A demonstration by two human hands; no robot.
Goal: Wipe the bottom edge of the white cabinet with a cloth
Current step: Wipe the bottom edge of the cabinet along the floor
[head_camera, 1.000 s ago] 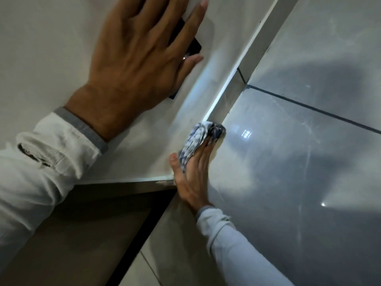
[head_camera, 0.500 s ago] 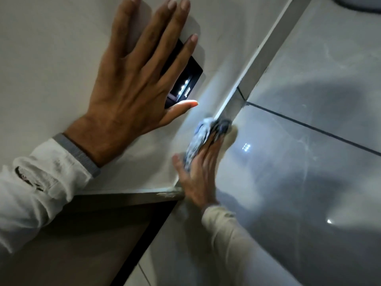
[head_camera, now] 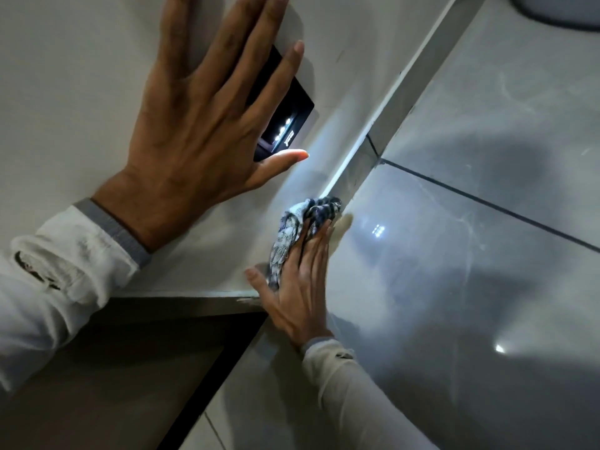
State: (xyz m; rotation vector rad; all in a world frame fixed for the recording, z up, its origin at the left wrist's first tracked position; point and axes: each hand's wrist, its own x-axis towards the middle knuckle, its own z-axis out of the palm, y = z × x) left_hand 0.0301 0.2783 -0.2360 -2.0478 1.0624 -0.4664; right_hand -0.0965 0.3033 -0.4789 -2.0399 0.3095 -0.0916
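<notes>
The left hand (head_camera: 201,125) has slid off the small black lit device (head_camera: 285,125) somewhat (fingers spread flat on the white cabinet (head_camera: 81,76)). The right hand (head_camera: 297,287) presses the crumpled blue-checked cloth (head_camera: 302,228) against the cabinet's bottom edge beside glossy grey floor tiles (head_camera: 454,287).

Single head view, close, apparently angled steeply down along the white cabinet (head_camera: 81,76).

Left hand (head_camera: 198,125) lies flat, fingers spread, on the white cabinet (head_camera: 65,76) at upper left of the frame, partly covering a black light panel (head_camera: 285,125) with lit LEDs. Right hand (head_camera: 298,287), centre frame, presses a checked cloth (head_camera: 305,222) against the cabinet's bottom edge beside glossy grey floor tiles (head_camera: 454,287)
</notes>
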